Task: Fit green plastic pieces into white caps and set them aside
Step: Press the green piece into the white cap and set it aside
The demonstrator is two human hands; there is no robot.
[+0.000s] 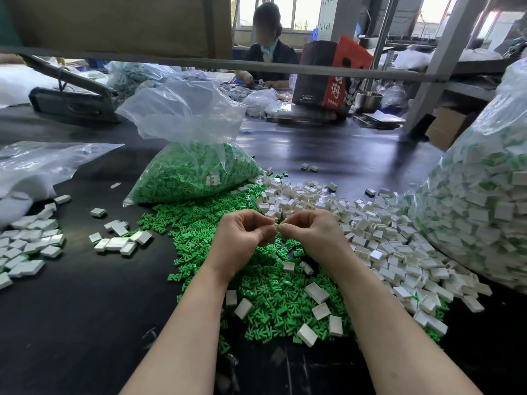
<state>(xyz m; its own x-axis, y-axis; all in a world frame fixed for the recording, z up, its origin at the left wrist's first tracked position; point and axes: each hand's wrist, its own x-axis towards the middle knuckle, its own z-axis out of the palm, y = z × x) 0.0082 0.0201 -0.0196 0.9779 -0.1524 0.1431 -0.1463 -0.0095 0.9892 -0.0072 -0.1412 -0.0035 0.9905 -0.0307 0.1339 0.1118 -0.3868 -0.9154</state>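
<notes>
A factory assembly bench [85,309]: bulk bags [196,172] of plastic parts, another seated worker [271,52].

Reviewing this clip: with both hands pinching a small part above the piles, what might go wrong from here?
1. The left hand and right hand pinch a tiny green piece at the fingertips; if it slips, it would likely vanish into the loose green pieces below.
2. Stray white caps lie mixed among the green pile, so empty caps might be mistaken for finished ones.
3. The finished caps on the left sit near the table edge and may get knocked off.
</notes>
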